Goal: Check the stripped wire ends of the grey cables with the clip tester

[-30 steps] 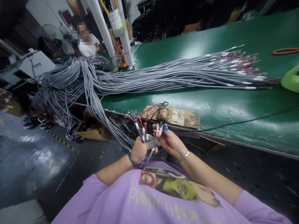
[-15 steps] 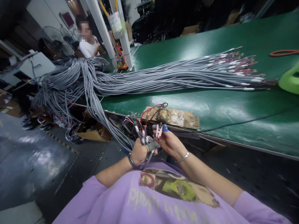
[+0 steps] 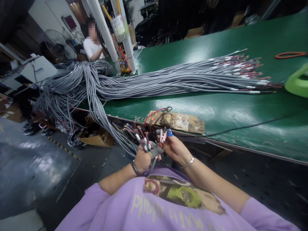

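Note:
My left hand (image 3: pixel 143 159) is closed around a bunch of grey cables (image 3: pixel 120 138), with a grey covering on its thumb. White-banded cable ends (image 3: pixel 141 136) with thin coloured wires stick up from that grip. Close beside it, my right hand (image 3: pixel 176 150) pinches a small pink clip (image 3: pixel 163 136); a blue covering sits on one fingertip. Whether the clip's jaws bite on a wire is too small to tell. Just beyond the hands, a worn wooden board (image 3: pixel 183 122) lies at the bench edge, with red and black leads on it.
A long bundle of grey cables (image 3: pixel 154 83) stretches over the green bench (image 3: pixel 228 112) and hangs off its left end. White posts (image 3: pixel 125 41) rise behind. An orange loop (image 3: pixel 288 55) and a green object (image 3: pixel 298 83) lie right. A person (image 3: pixel 93 48) sits far left.
The wire ends above my left hand have tipped and spread slightly to the left. My right hand still pinches the clip. The person at the back has shifted a little.

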A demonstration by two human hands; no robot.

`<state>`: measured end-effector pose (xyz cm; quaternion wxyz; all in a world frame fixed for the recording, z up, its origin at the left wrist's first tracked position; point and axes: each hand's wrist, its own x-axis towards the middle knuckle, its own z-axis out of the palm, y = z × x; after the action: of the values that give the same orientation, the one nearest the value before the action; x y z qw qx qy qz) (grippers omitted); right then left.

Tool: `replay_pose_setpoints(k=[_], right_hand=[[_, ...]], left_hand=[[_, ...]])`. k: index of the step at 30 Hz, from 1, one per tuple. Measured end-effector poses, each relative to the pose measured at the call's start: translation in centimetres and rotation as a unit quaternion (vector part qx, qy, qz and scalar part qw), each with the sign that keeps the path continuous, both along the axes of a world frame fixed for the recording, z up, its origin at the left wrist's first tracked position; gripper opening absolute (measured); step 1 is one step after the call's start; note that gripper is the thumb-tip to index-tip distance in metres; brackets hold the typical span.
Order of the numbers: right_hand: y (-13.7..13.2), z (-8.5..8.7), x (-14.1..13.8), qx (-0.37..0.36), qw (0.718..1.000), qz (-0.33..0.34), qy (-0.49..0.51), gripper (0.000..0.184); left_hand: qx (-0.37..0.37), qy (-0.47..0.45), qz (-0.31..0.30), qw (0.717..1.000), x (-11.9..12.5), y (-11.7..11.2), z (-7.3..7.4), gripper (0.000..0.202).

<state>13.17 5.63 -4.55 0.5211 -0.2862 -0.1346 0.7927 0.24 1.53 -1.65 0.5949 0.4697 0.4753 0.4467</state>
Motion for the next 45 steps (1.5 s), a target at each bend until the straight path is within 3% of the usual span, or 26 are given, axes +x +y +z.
replay_pose_setpoints(k=[8,18,24,27,31,36,38,41,45], right_hand=[[0.1,0.0,0.1,0.020,1.000,0.001,-0.004,0.028],[-0.2,0.1,0.4,-0.009,0.999,0.031,-0.006,0.032],[-0.1,0.7,1.1,0.002,0.999,0.050,-0.011,0.030],[-0.1,1.1,1.0,0.022,0.998,0.024,-0.048,0.029],[-0.5,1.1,0.7,0.048,0.993,0.001,-0.112,0.043],[-1.3,0.8,0.9,0.142,0.945,-0.079,-0.283,0.048],[-1.3,0.8,0.7,0.132,0.954,-0.072,-0.259,0.045],[-0.7,0.7,0.3,0.049,0.989,-0.025,-0.139,0.039],[-0.1,0.4,0.0,0.003,0.998,-0.020,-0.060,0.035]], left_hand=[[-0.031,-0.022,0.052,0.998,0.8,0.0,-0.5,0.040],[-0.023,0.001,0.044,0.999,0.6,-0.3,0.4,0.043],[0.002,0.003,0.046,0.999,-0.1,-0.8,-0.2,0.042],[0.013,0.011,0.061,0.998,-0.1,-0.9,-0.5,0.040],[0.002,0.023,0.069,0.997,0.1,-0.8,-0.7,0.039],[0.017,0.026,0.076,0.997,0.4,-0.5,-0.4,0.039],[0.015,0.027,0.080,0.996,0.5,-0.4,-0.2,0.039],[0.003,0.031,0.094,0.995,0.6,-0.4,0.1,0.040],[-0.007,0.033,0.094,0.995,0.8,-0.4,0.0,0.040]])
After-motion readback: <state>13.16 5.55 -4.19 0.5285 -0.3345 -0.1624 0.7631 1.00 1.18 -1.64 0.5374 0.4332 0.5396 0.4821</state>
